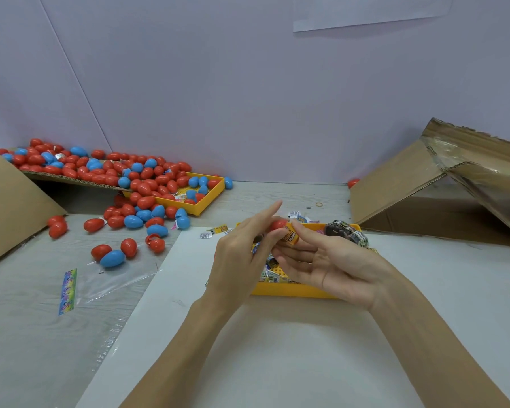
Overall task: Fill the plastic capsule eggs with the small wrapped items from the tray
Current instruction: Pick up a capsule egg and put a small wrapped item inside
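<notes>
Above the near tray, the left hand grips a red egg with curled fingers, its forefinger sticking out straight. The egg is glossy and only partly seen past the fingers. Touching its right end is a small orange wrapped item with dark print, pinched by the right hand, whose other fingers lie loosely spread, palm up. The tray is yellow, sits on a white sheet on the counter, and holds more printed wrapped items. Far left, a heap of red and blue eggs spills off a cardboard flap and a second yellow tray onto the counter. A cardboard box lies open at far right.
</notes>
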Demonstrator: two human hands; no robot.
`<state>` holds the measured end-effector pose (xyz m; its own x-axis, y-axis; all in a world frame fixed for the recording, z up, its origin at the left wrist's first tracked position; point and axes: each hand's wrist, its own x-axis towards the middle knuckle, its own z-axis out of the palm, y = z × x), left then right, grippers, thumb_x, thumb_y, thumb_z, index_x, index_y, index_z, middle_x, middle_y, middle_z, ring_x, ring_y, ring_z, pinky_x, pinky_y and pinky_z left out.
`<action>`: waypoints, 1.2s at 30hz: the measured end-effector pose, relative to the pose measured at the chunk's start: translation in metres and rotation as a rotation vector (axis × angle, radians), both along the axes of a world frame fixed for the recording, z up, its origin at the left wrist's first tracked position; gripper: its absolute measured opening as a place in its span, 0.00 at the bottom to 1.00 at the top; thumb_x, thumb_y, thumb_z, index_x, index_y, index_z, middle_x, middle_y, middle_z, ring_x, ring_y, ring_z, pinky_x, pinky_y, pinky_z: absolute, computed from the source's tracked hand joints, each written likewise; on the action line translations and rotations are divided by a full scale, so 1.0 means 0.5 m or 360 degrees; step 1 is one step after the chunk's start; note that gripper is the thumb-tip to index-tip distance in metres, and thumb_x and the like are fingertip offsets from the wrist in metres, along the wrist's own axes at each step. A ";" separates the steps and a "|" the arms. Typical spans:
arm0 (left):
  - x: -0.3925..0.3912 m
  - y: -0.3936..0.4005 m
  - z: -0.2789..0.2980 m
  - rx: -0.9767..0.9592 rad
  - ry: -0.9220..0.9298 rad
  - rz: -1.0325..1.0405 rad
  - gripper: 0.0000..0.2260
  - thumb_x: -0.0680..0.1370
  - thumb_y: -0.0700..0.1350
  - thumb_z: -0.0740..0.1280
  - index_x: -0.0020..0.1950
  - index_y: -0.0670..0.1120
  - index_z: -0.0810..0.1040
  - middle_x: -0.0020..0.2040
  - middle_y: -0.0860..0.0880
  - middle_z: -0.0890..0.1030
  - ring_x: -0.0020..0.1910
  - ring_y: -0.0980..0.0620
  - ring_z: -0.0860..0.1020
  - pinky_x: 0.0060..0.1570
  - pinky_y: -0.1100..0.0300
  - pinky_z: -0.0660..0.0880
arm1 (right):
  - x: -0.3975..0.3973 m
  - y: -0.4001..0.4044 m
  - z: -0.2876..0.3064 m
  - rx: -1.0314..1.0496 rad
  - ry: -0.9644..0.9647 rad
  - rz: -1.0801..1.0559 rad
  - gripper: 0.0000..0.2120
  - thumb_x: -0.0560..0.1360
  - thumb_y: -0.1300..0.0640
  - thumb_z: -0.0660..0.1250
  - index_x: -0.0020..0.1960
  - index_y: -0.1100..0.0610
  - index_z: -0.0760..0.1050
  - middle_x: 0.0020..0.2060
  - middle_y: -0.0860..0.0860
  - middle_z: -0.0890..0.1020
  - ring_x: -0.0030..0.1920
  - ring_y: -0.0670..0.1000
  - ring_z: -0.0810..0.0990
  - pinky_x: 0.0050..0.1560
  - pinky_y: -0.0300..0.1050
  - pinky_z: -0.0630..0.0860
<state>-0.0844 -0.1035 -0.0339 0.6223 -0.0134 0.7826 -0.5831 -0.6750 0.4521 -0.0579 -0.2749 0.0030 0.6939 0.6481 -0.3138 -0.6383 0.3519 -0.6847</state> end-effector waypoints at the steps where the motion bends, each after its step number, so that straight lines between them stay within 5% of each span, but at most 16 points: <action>1: 0.000 -0.001 -0.001 -0.0023 0.0004 0.0007 0.17 0.82 0.47 0.66 0.69 0.44 0.79 0.56 0.53 0.84 0.53 0.56 0.82 0.55 0.71 0.75 | 0.001 -0.001 0.000 -0.0001 0.0001 -0.0004 0.15 0.70 0.55 0.77 0.49 0.67 0.86 0.50 0.64 0.85 0.50 0.58 0.87 0.44 0.47 0.84; 6: -0.001 -0.001 0.005 -0.0035 0.0071 -0.0105 0.16 0.82 0.44 0.66 0.69 0.44 0.79 0.56 0.48 0.84 0.55 0.53 0.81 0.55 0.60 0.78 | 0.000 -0.007 0.003 0.0091 0.0031 0.0049 0.13 0.73 0.57 0.75 0.52 0.65 0.85 0.55 0.63 0.84 0.55 0.59 0.86 0.50 0.51 0.84; 14: -0.008 -0.012 0.016 -0.0208 0.0147 -0.0237 0.15 0.81 0.41 0.67 0.67 0.42 0.80 0.56 0.48 0.83 0.55 0.52 0.81 0.56 0.61 0.77 | -0.003 -0.006 0.000 0.0164 0.0078 0.0042 0.11 0.73 0.57 0.76 0.50 0.64 0.85 0.53 0.60 0.85 0.53 0.56 0.86 0.55 0.50 0.83; 17: -0.006 -0.011 0.015 -0.0264 0.0145 -0.0287 0.13 0.81 0.38 0.65 0.64 0.41 0.81 0.56 0.48 0.83 0.57 0.54 0.81 0.56 0.62 0.77 | -0.006 -0.001 0.000 0.0181 0.0091 0.0084 0.10 0.73 0.56 0.75 0.44 0.64 0.86 0.48 0.59 0.85 0.54 0.57 0.86 0.53 0.50 0.83; 25: -0.004 -0.016 0.009 -0.0422 0.0265 -0.0280 0.14 0.83 0.40 0.64 0.67 0.45 0.81 0.57 0.50 0.84 0.57 0.50 0.81 0.55 0.59 0.78 | -0.005 0.004 0.000 0.0089 -0.0011 0.0005 0.14 0.72 0.52 0.76 0.49 0.63 0.86 0.52 0.60 0.85 0.55 0.57 0.86 0.47 0.45 0.83; 31: -0.005 -0.012 0.008 -0.0503 0.0509 -0.0221 0.17 0.84 0.50 0.60 0.71 0.50 0.77 0.56 0.55 0.84 0.56 0.54 0.82 0.54 0.64 0.77 | 0.016 0.001 -0.024 -0.0096 -0.0125 -0.0168 0.18 0.76 0.54 0.73 0.57 0.69 0.81 0.44 0.59 0.83 0.38 0.50 0.83 0.36 0.39 0.81; 36: -0.009 0.004 0.015 -0.0675 0.0461 -0.0098 0.14 0.84 0.52 0.56 0.63 0.55 0.78 0.50 0.57 0.85 0.54 0.60 0.82 0.50 0.73 0.75 | 0.077 -0.058 0.025 0.0484 0.0063 -0.0395 0.22 0.80 0.58 0.65 0.68 0.71 0.75 0.49 0.60 0.81 0.42 0.52 0.81 0.41 0.39 0.80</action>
